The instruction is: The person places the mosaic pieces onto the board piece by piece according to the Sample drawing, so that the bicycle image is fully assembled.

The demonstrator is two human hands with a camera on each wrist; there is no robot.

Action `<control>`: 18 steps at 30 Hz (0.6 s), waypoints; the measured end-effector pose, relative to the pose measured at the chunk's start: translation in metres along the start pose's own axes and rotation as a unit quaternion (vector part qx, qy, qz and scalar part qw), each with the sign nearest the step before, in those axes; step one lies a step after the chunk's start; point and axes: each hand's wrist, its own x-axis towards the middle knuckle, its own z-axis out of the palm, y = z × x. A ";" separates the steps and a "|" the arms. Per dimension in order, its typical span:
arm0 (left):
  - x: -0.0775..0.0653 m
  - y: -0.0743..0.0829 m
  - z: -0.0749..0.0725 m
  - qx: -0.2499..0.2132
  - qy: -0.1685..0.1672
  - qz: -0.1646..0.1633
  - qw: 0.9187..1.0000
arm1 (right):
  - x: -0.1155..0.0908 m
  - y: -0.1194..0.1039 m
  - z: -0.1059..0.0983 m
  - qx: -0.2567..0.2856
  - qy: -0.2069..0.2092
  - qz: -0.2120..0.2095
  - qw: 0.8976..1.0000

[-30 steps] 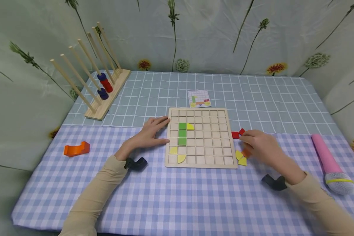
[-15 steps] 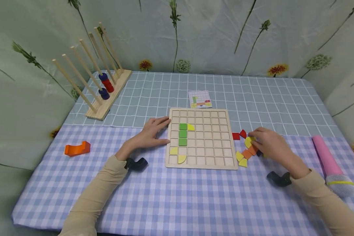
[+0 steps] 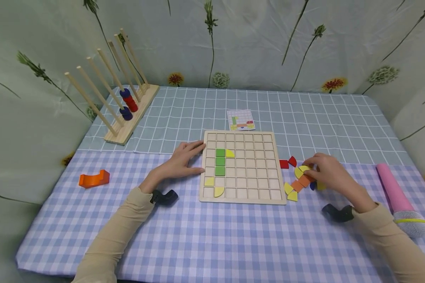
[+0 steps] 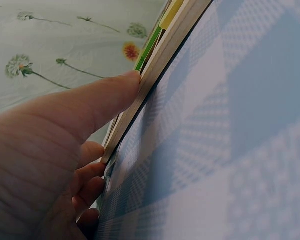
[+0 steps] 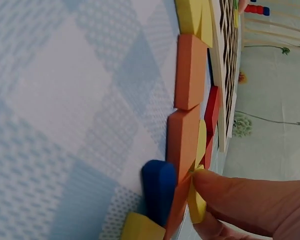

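My left hand [image 3: 180, 162] rests against the left edge of a wooden grid board [image 3: 248, 183]. In the left wrist view its thumb [image 4: 110, 97] touches the board's side. Green squares [image 3: 220, 161], a yellow square [image 3: 209, 181] and yellow quarter-circle tiles [image 3: 218, 192] sit in the grid. To the right of the board, my right hand [image 3: 327, 169] pinches a yellow curved tile [image 5: 196, 202] between thumb and finger, low over the pile. Around it lie orange squares [image 3: 297, 185], a blue rounded tile [image 5: 159, 190], red tiles [image 3: 284, 164] and more yellow ones [image 3: 292, 195].
A pattern card [image 3: 241, 119] lies behind the board. A wooden peg rack [image 3: 131, 114] with blue and red rings stands back left. An orange curved block [image 3: 94, 179] is at the left, a pink toy microphone [image 3: 393, 188] at the far right.
My right hand has moved right and slightly away from the board, uncovering the orange, yellow and blue tiles. My left hand stays at the board's edge.
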 end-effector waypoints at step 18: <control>0.000 -0.001 0.001 0.005 0.002 0.001 1.000 | -0.011 -0.016 -0.006 0.076 0.090 -0.021 0.993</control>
